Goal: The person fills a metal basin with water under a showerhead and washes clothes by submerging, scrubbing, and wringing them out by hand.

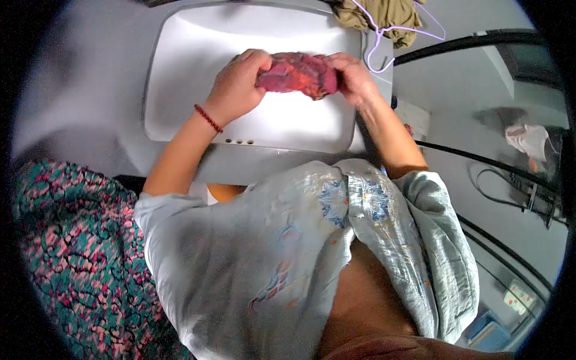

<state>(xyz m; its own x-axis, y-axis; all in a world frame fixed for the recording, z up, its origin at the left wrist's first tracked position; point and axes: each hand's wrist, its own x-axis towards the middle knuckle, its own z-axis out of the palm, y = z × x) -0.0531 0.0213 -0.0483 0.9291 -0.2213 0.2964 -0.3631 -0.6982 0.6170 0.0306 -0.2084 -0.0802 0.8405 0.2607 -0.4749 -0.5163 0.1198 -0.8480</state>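
A bunched-up dark red patterned cloth (298, 75) is stretched between my two hands above the white sink (162, 96). My left hand (241, 83), below a red bead bracelet (208, 119), is closed on the cloth's left end. Its right end is gripped by my right hand (354, 78), whose fingers curl over it, partly hidden. The cloth looks crumpled and slightly blurred. I cannot make out what kind of garment or cloth it is.
At the back right, a purple hanger (379, 33) lies by a bundle of olive cloth (390, 13). Dark rails (480, 153) run along the right side, with a white cloth (528, 139) beyond them. A floral fabric (90, 252) fills the lower left.
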